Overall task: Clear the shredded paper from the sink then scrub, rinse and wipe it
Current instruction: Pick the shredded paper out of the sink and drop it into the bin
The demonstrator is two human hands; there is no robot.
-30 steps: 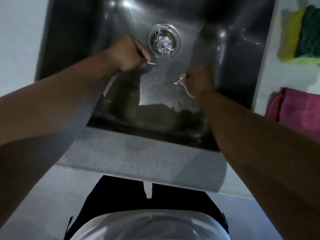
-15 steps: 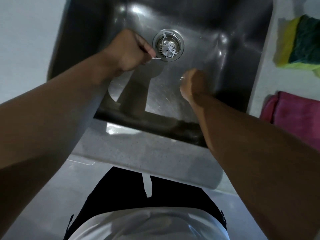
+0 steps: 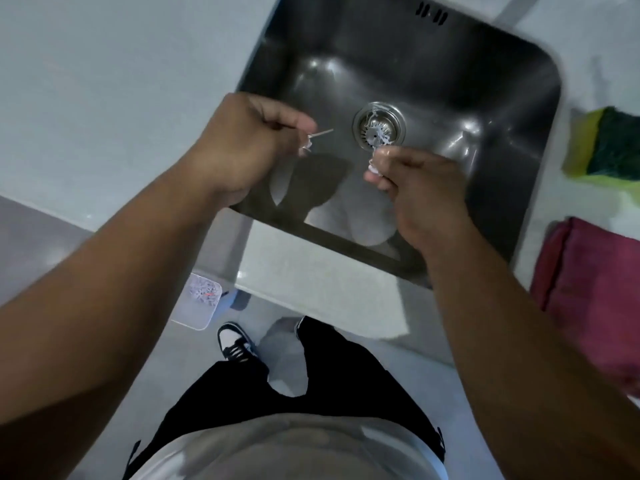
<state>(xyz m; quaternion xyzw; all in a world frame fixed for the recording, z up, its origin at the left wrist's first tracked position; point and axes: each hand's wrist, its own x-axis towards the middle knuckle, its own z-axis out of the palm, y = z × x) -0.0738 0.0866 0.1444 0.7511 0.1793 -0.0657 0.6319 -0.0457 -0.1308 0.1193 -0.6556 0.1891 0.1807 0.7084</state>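
A dark steel sink [image 3: 512, 109] is set into a pale counter. White shredded paper [image 3: 375, 131] lies tangled over the round drain strainer [image 3: 394, 114]. My left hand [image 3: 242, 143] is curled over the sink's left side and pinches a few thin white paper strips [image 3: 320, 134] that stick out to the right. My right hand [image 3: 415, 178] is just below the drain, its fingertips pinched on small white paper bits [image 3: 374, 170] close to the strainer's front edge.
A yellow and green scrub sponge [image 3: 609, 147] lies on the counter right of the sink, with a folded pink cloth [image 3: 595, 289] nearer me. A small bin holding shredded paper [image 3: 201, 299] stands on the floor at the left, beside my shoe [image 3: 235, 344].
The view has pulled back and swung, bringing the floor and bin into sight. My right hand moved up to the drain's edge. My left hand still holds its strips.
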